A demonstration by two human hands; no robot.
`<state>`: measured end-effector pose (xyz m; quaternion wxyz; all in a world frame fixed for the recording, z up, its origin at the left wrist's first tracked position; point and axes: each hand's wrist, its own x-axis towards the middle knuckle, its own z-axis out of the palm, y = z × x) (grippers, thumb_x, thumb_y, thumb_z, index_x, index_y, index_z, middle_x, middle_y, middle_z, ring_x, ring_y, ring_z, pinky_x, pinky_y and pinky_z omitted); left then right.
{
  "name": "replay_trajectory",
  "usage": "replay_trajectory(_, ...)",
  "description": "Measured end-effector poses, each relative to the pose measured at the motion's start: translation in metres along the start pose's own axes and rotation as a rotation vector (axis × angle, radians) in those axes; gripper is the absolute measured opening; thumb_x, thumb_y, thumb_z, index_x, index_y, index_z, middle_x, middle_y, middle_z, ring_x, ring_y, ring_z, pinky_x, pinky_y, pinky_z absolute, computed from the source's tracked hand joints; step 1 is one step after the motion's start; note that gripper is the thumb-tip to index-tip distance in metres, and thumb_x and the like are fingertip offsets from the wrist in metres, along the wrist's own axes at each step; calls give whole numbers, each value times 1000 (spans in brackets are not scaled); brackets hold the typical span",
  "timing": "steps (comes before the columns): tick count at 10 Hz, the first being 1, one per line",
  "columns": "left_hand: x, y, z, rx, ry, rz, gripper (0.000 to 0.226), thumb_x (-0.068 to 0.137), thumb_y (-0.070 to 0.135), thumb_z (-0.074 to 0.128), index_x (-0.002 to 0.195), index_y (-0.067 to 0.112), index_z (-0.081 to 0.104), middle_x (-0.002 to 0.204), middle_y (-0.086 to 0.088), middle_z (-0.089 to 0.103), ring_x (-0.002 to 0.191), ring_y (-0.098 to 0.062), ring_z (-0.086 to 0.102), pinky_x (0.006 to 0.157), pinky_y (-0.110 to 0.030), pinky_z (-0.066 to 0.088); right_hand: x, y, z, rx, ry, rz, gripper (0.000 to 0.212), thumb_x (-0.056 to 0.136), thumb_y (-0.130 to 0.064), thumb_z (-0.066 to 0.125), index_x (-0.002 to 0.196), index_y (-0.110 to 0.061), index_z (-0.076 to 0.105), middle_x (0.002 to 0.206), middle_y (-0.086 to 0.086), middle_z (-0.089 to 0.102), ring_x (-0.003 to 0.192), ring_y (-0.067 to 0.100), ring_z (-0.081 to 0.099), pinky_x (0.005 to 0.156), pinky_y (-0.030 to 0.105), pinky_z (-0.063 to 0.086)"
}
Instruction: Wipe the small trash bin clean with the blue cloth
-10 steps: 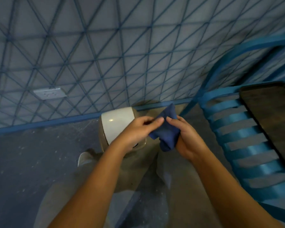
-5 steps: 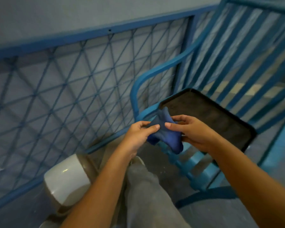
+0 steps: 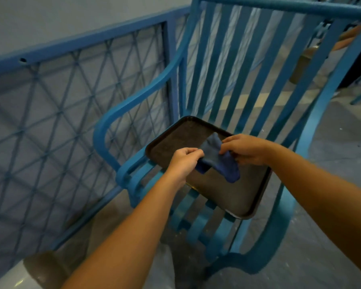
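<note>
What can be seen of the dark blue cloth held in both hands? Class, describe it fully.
The dark blue cloth looks like soft, fuzzy fabric, bunched and crumpled. One corner sticks up and a thicker fold hangs down. The left hand pinches its left edge, the right hand its top. It hangs over the dark rectangular tray on the blue slatted metal chair.

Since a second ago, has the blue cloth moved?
Yes: the blue cloth went from above the trash bin rightward to over the tray on the chair.

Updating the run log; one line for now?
left hand: pinches blue cloth | right hand: pinches it | held over dark tray on chair
</note>
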<state>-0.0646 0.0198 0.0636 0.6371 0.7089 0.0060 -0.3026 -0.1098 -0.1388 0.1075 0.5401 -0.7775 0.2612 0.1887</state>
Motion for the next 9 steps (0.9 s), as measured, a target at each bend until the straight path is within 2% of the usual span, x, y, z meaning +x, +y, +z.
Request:
replay_trajectory(1,30,-7,14,72,-20,-32,10,84,13,60,93,12,62,91,-6,62,86,-19,61,74,-29,51,30,10,-13,-151,26,22,18,87,-14,57,103,-8,64,105,16,61,91,28,58,80,40,50)
replay_trajectory(2,58,-20,22,124,-45,-76,6,84,12,61,88,16,61,93,-8,64,82,-18,62,71,-29,53,57,21,-18,-378,39,50,16,85,-17,61,98,-8,65,91,15,62,78,27,58,67,36,53)
replay_trajectory(3,79,-37,24,273,-59,-70,28,83,15,64,110,9,61,109,-12,65,98,-24,63,88,-39,53,78,34,-15,-565,20,109,23,86,-22,63,98,-2,63,69,8,52,58,19,47,49,27,42)
replay_trajectory(4,90,-50,24,390,-32,-20,31,83,17,65,112,8,62,113,-13,66,102,-25,62,93,-37,51,94,44,-9,-699,14,135,38,85,-30,63,107,2,62,69,8,50,62,22,49,55,30,44)
replay_trajectory(5,96,-61,23,642,-5,65,37,84,24,65,116,9,60,116,-10,64,107,-23,59,88,-29,46,103,53,-2,-859,4,139,45,88,-36,58,113,1,59,90,13,53,82,25,51,72,30,42)
replay_trajectory(6,93,-68,19,893,27,152,38,86,31,60,118,10,58,118,-12,63,109,-25,58,87,-30,45,107,56,7,-924,7,161,39,89,-27,58,113,3,59,99,20,57,89,29,56,81,35,47)
replay_trajectory(7,90,-73,14,1170,62,271,43,88,42,54,115,10,60,119,-14,60,112,-31,54,93,-39,45,109,57,13,-930,45,150,35,88,-19,57,114,4,57,112,23,58,104,36,57,82,39,47)
replay_trajectory(8,79,-68,-1,1285,55,301,42,90,42,49,115,10,61,122,-15,54,115,-32,50,95,-40,42,99,52,18,-916,112,148,29,89,-14,54,111,6,57,96,19,51,97,36,55,73,36,42)
replay_trajectory(9,66,-63,-21,1181,24,291,36,89,35,53,114,10,61,121,-16,53,113,-32,51,97,-41,43,87,45,14,-893,231,138,24,89,-12,55,105,6,58,87,14,44,92,35,56,71,33,42)
